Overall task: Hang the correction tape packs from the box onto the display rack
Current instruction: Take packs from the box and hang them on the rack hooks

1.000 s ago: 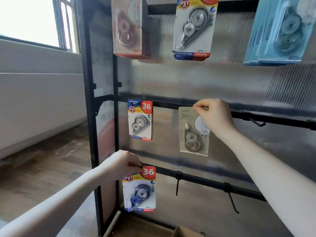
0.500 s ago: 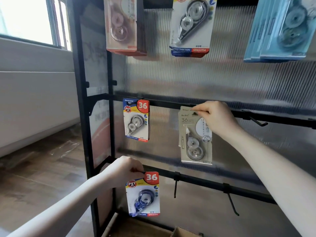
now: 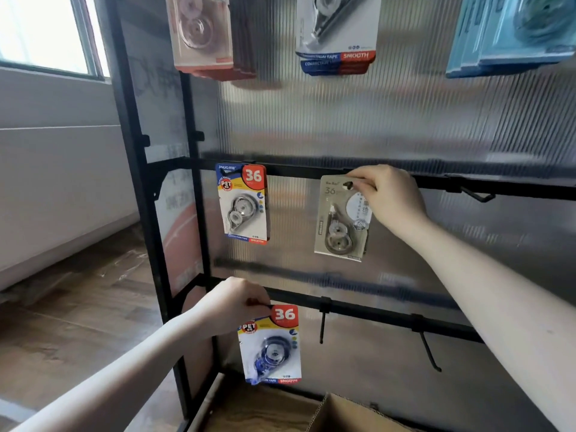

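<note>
Both hands pinching correction tape packs at rack bars.
Right hand (image 3: 388, 198) grip pinches beige pack (image 3: 341, 219) top at middle bar (image 3: 296, 171); left hand (image 3: 232, 305) grip pinches blue pack (image 3: 271, 346) top at lower bar (image 3: 367, 311), arms outstretched; box (image 3: 349, 414) at rack's bottom edge.

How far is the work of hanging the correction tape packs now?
Done: one yellow pack hangs on the middle bar. In hand: right hand holds the beige pack at its hook, left hand the blue pack. Left: empty hooks; the box contents are hidden.
</note>
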The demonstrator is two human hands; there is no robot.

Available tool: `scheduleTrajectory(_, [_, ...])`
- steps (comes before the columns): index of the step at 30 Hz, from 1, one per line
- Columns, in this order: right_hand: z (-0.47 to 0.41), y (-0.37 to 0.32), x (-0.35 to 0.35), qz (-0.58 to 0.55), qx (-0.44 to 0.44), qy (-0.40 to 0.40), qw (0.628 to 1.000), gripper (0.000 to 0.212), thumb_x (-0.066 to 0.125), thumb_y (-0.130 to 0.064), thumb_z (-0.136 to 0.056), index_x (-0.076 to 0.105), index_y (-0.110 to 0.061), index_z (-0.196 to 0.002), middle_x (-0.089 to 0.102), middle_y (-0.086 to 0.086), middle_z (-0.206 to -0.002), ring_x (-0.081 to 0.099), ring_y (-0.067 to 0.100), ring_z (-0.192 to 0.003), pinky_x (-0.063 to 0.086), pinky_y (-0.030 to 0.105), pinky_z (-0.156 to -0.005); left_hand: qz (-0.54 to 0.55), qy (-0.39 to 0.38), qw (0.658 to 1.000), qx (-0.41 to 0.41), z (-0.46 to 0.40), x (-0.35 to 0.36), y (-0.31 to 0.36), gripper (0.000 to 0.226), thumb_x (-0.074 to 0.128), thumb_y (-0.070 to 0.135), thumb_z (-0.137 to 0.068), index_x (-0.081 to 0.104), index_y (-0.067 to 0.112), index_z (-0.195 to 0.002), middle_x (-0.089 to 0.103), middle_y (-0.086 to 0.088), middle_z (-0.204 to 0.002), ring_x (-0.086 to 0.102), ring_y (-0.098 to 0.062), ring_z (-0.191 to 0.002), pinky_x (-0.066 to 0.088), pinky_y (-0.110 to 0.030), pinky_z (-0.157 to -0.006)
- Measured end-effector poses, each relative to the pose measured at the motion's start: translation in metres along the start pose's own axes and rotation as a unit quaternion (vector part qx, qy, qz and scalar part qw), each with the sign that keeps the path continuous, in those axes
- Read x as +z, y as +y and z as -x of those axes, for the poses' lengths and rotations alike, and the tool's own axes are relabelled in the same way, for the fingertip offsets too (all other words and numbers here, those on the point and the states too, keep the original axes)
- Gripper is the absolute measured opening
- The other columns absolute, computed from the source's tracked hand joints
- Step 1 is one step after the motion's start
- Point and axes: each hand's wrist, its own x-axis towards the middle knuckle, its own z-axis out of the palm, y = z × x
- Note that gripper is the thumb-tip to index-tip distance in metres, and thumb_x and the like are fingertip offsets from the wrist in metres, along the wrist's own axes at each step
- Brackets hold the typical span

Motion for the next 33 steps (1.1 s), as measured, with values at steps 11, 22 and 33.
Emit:
scheduleTrajectory(11, [0.032, 0.026, -0.017, 0.052, 0.024, 0.007, 0.998, 0.047, 0.054, -0.017, -0.092, 0.040, -0.016, -0.138, 0.055, 0.010, -0.124, 0.056, 0.031, -0.105, 0.044, 0.035, -0.079, 0.006, 0.004, 0.999, 0.038, -0.018, -0.005, 0.039, 0.011, 0.067, 0.026, -0.083, 0.072, 0.016, -0.084, 0.064, 0.010, -0.078, 0.059, -0.008, -0.074, 0.048, -0.028, -0.072])
scheduleTrajectory(22, [0.065, 0.054, -0.035, 0.053, 0.034, -0.025, 0.998, 0.037, 0.051, -0.021, -0.094, 0.049, -0.014, -0.130, 0.059, 0.008, -0.120, 0.059, 0.026, -0.102, 0.048, 0.034, -0.081, 0.023, -0.023, 0.999, 0.040, -0.028, -0.001, 0.081, 0.010, 0.067, 0.025, -0.083, 0.072, 0.016, -0.085, 0.057, 0.018, -0.070, 0.056, -0.007, -0.069, 0.046, -0.027, -0.068])
scheduleTrajectory(33, [0.070, 0.011, -0.155, 0.087, 0.096, -0.110, 0.985, 0.010, 0.067, -0.013, -0.083, 0.065, -0.013, -0.094, 0.067, 0.000, -0.083, 0.063, 0.019, -0.064, 0.032, 0.017, -0.052, 0.080, -0.064, 0.994, 0.048, -0.039, -0.123, 0.192, 0.012, 0.068, 0.033, -0.079, 0.072, 0.022, -0.081, 0.055, 0.023, -0.062, 0.051, 0.007, -0.065, 0.037, -0.012, -0.059])
